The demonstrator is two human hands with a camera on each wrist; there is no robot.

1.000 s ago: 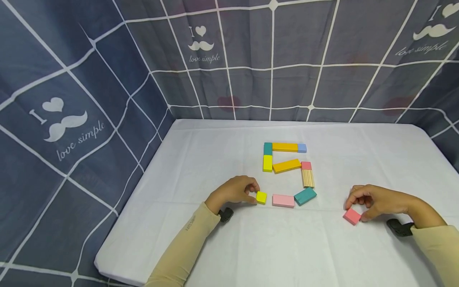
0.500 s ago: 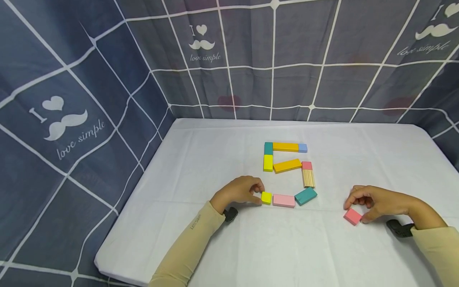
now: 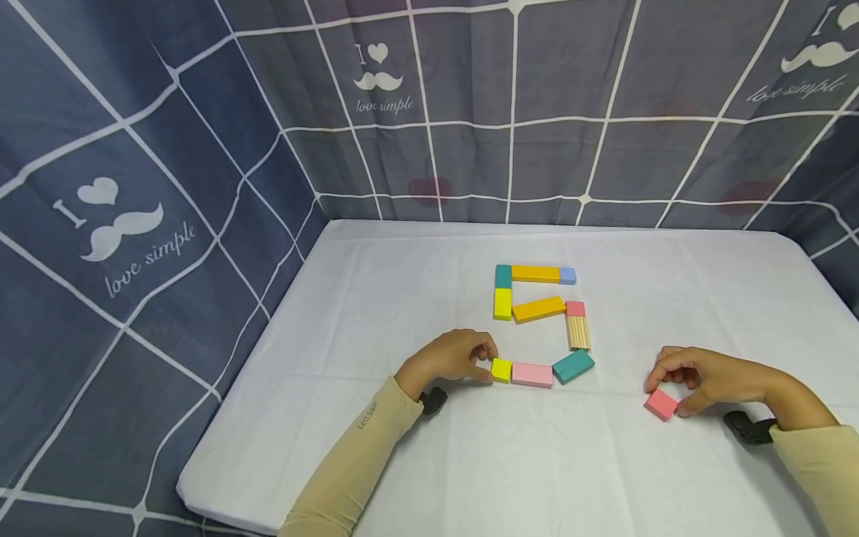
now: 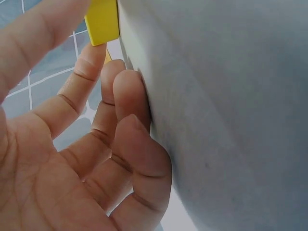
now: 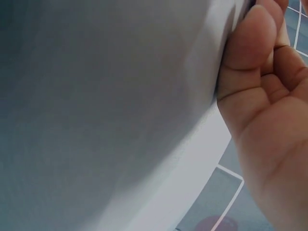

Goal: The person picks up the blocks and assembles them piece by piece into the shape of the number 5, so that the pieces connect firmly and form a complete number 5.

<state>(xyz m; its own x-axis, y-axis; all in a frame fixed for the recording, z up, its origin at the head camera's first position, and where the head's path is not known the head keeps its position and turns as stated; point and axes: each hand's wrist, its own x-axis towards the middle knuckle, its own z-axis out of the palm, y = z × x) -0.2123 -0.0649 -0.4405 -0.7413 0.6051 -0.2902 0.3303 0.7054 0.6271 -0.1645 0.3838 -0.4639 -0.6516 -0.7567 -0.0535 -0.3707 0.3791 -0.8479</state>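
My left hand (image 3: 451, 356) pinches a small yellow block (image 3: 501, 371) between thumb and index finger, against the left end of a light pink block (image 3: 532, 374). In the left wrist view the yellow block (image 4: 102, 23) sits between the thumb and a fingertip, while the other fingers are curled beside the cloth. Over on the right, my right hand (image 3: 718, 380) holds a coral pink block (image 3: 661, 405) on the table between thumb and index finger. The right wrist view shows that hand's curled fingers (image 5: 252, 43) against the cloth, the block hidden.
A teal block (image 3: 573, 367) lies slanted beside the pink one. Beyond it run a striped wood block (image 3: 578, 333), a coral block (image 3: 575, 309), two orange blocks (image 3: 539, 309), a yellow block (image 3: 502, 304), a teal block (image 3: 503, 277) and a blue block (image 3: 567, 276). The table (image 3: 403, 276) has white cloth.
My left hand has slid the small yellow block rightward, closing the gap to the light pink block. The right hand and its coral block have hardly moved.
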